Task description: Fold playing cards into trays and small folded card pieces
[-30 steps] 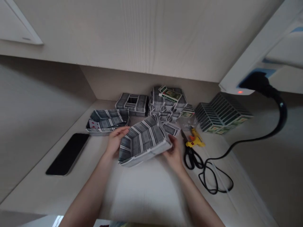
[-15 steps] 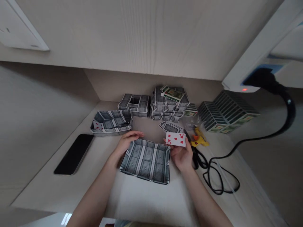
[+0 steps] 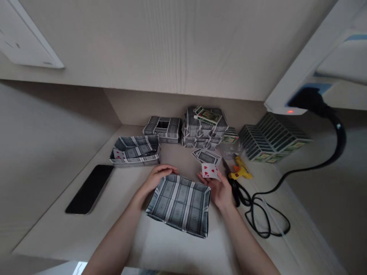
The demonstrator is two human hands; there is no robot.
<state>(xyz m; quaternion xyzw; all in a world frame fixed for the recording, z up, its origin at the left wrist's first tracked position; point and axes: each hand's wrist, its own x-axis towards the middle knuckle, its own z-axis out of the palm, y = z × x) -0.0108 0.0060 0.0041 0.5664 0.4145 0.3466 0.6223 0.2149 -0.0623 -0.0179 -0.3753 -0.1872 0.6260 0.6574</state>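
A shallow open tray made of grey-backed playing cards (image 3: 178, 204) is in front of me, turned slightly clockwise. My left hand (image 3: 156, 179) holds it by its far left corner, fingers curved along the outside of the back wall. Beyond the tray's far right corner, my right hand (image 3: 221, 191) grips a red-heart playing card (image 3: 210, 171), face up and a little bent, between thumb and fingers. Several loose cards (image 3: 208, 156) lie face down just past that hand.
A longer card box (image 3: 134, 162) and a black phone (image 3: 90, 189) are at left. Card boxes (image 3: 200, 131) stand at the back. Right of my hand are black-handled scissors (image 3: 238, 193), a yellow glue gun (image 3: 241, 172), a black cable (image 3: 269, 219) and stacked card packs (image 3: 272, 139).
The tray has turned and come slightly nearer, with my left hand at its corner. The card in my right hand has shifted left and now looks bent and tilted.
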